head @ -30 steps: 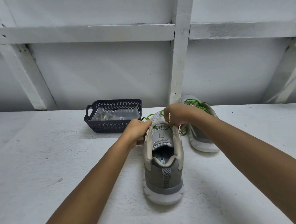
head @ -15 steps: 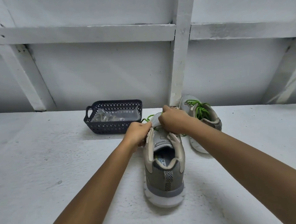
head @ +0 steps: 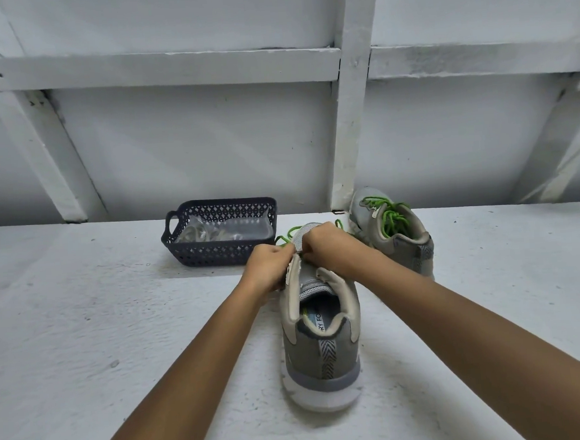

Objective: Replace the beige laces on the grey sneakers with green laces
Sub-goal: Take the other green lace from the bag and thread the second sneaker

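The near sneaker [head: 321, 348] is gripped by fingers of the left hand [head: 268, 266] and right hand [head: 328, 248], which mostly hide its green lace [head: 284, 234]. Behind are set a basket [head: 215, 256] and second sneaker [head: 398, 246].

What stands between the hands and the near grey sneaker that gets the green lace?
Nothing visible. The left hand and right hand grip the near sneaker at its eyelets. The basket and far sneaker stand farther back.
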`<control>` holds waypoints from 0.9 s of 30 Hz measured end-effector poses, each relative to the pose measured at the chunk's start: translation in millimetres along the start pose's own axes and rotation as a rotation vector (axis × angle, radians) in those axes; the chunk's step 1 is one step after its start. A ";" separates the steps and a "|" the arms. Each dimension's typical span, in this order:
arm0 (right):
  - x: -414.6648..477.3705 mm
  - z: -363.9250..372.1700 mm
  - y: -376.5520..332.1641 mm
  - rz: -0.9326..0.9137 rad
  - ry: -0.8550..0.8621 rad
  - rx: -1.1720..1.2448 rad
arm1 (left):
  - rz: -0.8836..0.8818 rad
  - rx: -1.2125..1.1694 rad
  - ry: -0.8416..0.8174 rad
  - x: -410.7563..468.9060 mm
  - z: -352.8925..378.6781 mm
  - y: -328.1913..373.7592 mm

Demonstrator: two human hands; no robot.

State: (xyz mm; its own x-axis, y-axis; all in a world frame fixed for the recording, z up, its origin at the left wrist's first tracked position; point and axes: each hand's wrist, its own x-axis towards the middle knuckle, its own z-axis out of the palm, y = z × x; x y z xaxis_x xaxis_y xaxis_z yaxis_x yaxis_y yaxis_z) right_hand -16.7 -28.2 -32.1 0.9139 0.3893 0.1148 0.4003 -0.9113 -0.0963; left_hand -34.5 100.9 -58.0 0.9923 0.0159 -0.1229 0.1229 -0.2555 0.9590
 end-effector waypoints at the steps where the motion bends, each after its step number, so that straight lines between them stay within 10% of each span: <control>1: 0.2 0.8 -0.5 -0.001 0.007 -0.028 | 0.000 0.000 -0.001 -0.2 0.4 0.2; 13: -5.7 6.2 4.4 -0.057 0.004 -0.069 | 0.018 -0.043 0.046 -2.3 7.8 -3.3; 27: -13.2 -29.5 4.6 0.017 0.471 0.461 | 0.003 0.244 0.072 3.7 18.9 -6.0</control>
State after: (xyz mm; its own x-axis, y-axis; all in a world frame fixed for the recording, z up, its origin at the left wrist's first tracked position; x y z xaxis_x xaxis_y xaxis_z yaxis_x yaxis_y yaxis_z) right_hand -28.9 -41.5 -4.9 0.8351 0.1796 0.5200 0.4697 -0.7250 -0.5038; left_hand -31.9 84.2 -69.1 0.9923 0.0813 -0.0935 0.1212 -0.4808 0.8684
